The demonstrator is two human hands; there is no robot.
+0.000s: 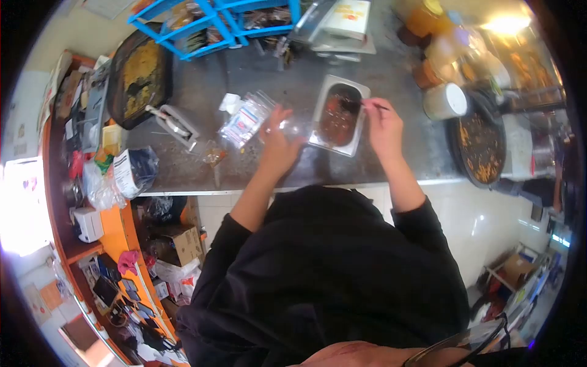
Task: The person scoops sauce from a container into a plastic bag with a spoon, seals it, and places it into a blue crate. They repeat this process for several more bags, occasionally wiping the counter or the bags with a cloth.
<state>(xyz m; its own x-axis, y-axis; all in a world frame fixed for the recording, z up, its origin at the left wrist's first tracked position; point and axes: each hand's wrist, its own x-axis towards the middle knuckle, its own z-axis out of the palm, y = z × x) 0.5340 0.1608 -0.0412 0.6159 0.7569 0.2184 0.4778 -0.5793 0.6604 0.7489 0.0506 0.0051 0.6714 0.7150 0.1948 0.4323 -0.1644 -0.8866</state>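
Note:
A rectangular metal pan (320, 110) of reddish-brown sauce (336, 119) sits on the dark worktop in front of me. At its right rim, my right hand (386, 128) pinches the thin dark handle of a ladle (350, 101), whose dark head lies in the pan's far end. Left of the pan, my left hand (280, 147) is closed around a clear, shiny plastic bag (291, 127); its exact shape is hard to make out. Just beyond that hand lies a printed pack of clear plastic bags (246, 121), with a crumpled white tissue (230, 103) beside it.
White-handled tongs (174, 125) and a dark tray of yellowish food (140, 73) are on the left. Blue baskets (214, 27) line the back. Jars, including a white-lidded one (445, 101), and a round black pan (479, 147) with food bits stand at right.

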